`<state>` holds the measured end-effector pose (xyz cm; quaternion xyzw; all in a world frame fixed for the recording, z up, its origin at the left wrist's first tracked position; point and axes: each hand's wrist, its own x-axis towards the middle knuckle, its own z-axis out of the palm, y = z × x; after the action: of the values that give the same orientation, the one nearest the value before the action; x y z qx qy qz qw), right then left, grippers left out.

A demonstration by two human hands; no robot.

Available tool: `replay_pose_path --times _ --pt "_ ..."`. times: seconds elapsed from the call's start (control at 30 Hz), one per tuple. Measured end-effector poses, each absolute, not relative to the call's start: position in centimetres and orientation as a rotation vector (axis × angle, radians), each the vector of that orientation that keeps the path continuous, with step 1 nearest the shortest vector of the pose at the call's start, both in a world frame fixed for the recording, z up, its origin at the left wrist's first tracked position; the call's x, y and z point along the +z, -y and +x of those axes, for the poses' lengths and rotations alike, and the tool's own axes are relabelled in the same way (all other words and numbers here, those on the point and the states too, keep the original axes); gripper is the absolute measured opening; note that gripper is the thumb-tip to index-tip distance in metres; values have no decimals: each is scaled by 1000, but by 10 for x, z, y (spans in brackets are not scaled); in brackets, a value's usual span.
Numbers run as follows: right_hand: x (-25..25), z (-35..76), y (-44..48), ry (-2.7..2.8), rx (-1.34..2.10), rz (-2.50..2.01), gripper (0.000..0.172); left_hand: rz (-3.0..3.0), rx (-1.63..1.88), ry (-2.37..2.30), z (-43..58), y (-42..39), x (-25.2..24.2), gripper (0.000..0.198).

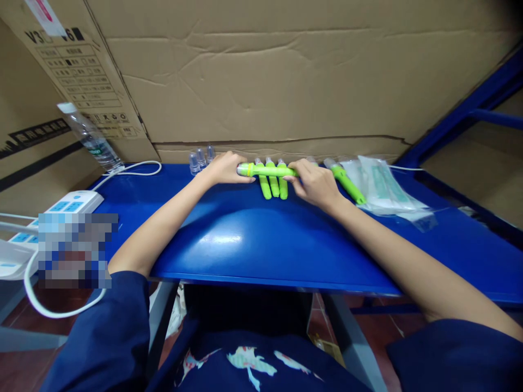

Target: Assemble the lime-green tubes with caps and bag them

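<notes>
My left hand (226, 167) and my right hand (314, 182) together hold one lime-green pen-like tube (267, 171) sideways, just above the blue table (245, 239) near its far edge. The left fingers close round the tube's silver-tipped end; the right fingers pinch its other end. Three more green tubes (273, 186) lie side by side under it, pointing toward me. Another green tube (346, 182) lies slanted just right of my right hand.
Three small clear caps (200, 159) stand at the back left of the hands. Clear plastic bags (384, 188) lie at the right. A plastic water bottle (92, 139), a white power strip (71, 204) and its cable sit at the left. Cardboard (265, 76) walls the back.
</notes>
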<state>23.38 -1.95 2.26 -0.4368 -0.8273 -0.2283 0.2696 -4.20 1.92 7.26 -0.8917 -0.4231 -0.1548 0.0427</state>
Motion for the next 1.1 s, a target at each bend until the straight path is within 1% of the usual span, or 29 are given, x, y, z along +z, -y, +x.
replay_pose_path --times 0.2,0.33,0.43,0.57,0.67,0.9,1.0,1.1 --pt "21 233 18 2225 -528 -1201 39 -2721 -408 1275 -40 -20 71 53" --pt "21 235 14 2184 -336 -1235 48 -2724 -384 1284 -37 -19 70 61" --pt "20 237 10 2158 -219 -1258 55 -2728 -380 1300 -34 -16 70 63" --pt "19 235 12 2095 -328 -1209 47 -2745 -439 1339 -34 -15 71 61" --pt "18 235 14 2106 -385 -1161 45 -2792 -512 1303 -37 -16 73 59" --pt "17 238 14 2175 -571 -1046 23 -2822 -502 1240 -42 -20 74 63" --pt "19 236 15 2174 -639 -1031 21 -2795 -466 1256 -42 -21 74 56" --pt "20 234 16 2192 -650 -1068 25 -2774 -451 1277 -41 -21 74 47"
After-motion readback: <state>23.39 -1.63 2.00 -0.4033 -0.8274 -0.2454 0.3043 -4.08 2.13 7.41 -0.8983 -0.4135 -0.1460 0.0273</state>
